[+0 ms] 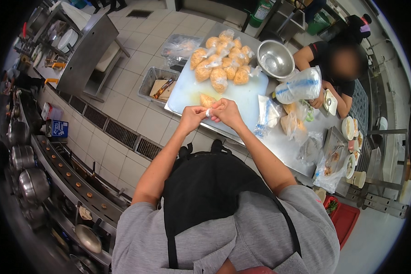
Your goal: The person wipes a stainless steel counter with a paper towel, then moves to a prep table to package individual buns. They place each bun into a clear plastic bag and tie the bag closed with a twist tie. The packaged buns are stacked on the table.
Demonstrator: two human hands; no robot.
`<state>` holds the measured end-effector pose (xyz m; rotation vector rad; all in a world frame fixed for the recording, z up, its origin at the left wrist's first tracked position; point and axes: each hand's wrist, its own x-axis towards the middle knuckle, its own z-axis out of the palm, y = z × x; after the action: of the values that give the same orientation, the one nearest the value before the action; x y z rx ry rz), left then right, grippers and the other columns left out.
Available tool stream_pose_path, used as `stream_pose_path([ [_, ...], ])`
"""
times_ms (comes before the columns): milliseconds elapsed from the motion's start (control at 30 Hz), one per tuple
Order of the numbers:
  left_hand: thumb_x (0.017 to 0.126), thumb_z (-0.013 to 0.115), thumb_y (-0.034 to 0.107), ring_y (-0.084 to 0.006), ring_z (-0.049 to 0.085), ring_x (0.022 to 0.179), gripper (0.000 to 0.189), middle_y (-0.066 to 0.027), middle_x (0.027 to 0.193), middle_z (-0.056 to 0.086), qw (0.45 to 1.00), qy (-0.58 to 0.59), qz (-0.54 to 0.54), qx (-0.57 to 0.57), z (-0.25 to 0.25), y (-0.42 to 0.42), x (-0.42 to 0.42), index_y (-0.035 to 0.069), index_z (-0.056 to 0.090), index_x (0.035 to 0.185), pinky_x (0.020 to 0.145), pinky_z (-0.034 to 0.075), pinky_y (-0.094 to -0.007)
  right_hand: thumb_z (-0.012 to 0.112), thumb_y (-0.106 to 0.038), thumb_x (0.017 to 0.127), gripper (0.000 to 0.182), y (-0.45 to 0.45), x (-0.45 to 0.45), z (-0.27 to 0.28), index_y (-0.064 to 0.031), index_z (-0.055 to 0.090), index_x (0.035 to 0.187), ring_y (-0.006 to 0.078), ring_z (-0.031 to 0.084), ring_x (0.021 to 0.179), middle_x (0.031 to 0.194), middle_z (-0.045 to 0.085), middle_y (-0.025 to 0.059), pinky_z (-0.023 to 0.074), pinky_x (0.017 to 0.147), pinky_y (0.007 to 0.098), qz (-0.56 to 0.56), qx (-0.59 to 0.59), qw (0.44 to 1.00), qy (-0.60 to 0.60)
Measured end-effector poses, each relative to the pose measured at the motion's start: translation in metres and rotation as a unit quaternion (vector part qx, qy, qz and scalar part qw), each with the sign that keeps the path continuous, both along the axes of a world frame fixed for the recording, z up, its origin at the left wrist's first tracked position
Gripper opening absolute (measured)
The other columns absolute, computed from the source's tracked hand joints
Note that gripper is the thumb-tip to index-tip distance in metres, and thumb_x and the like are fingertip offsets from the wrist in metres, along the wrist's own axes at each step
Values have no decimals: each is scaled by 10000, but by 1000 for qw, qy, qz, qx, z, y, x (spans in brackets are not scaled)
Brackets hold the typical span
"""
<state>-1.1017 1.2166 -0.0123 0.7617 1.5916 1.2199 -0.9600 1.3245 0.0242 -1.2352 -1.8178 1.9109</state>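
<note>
Both my hands meet at the near edge of a white cutting board (pixel 243 99). The fingers of my left hand (pixel 194 118) and my right hand (pixel 226 112) pinch the twisted plastic neck of a small clear bag of orange-yellow food (pixel 207 100), which lies on the board just beyond them. Farther back on the board sits a pile of similar knotted bags (pixel 219 77). Right of the board lie a stack of flat clear plastic bags (pixel 268 111) and a large roll of clear plastic with blue markings (pixel 299 87).
A steel bowl (pixel 275 59) stands at the board's far right corner. Across the steel table a person leans beside a small white dish (pixel 329 102). More filled bags (pixel 293 123), a metal tray (pixel 335 147) and bowls (pixel 348 128) are at right. A grey bin (pixel 145 82) stands left of the table.
</note>
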Motion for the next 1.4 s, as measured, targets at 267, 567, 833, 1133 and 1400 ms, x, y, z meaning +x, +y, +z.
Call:
stream_pose_path([
  [267, 913, 655, 36, -68, 615, 764, 147, -34, 894, 717, 1000, -19, -3, 14, -8, 1, 7, -51, 717, 1013, 680, 501, -224, 708, -101, 874, 148, -5, 0, -10, 44, 689, 850, 107, 619, 594, 722, 699, 98, 502, 513, 266, -12, 46, 999, -12],
  [567, 875, 615, -37, -75, 622, 754, 151, -45, 867, 710, 985, 168, -33, -12, 1, 2, 5, -51, 704, 996, 671, 509, -231, 739, -205, 858, 280, -19, -12, 2, 75, 731, 850, 160, 662, 718, 779, 716, 135, 523, 646, 309, 67, 138, 987, -45],
  [833, 922, 645, 56, -70, 609, 675, 112, -51, 744, 705, 999, 18, 3, 51, -14, 5, 4, -31, 712, 895, 606, 489, -249, 788, -218, 799, 305, -5, -11, -13, 69, 723, 880, 234, 706, 739, 826, 726, 193, 545, 687, 343, 40, 148, 987, -50],
  [1133, 894, 678, 125, -75, 582, 592, 168, -63, 667, 690, 986, 159, 26, 46, -6, 11, -3, -21, 714, 819, 539, 449, -275, 686, -173, 890, 245, 3, -2, -10, -108, 719, 1123, 367, 654, 866, 919, 674, 161, 537, 755, 430, 155, 448, 879, 42],
  [1400, 839, 689, 152, -85, 514, 545, 182, -57, 608, 630, 967, 242, 44, 61, 1, 2, -11, -23, 683, 792, 516, 413, -282, 688, -193, 884, 258, 0, -6, -16, -158, 729, 1136, 330, 641, 847, 911, 608, 124, 541, 734, 430, 173, 476, 861, -50],
])
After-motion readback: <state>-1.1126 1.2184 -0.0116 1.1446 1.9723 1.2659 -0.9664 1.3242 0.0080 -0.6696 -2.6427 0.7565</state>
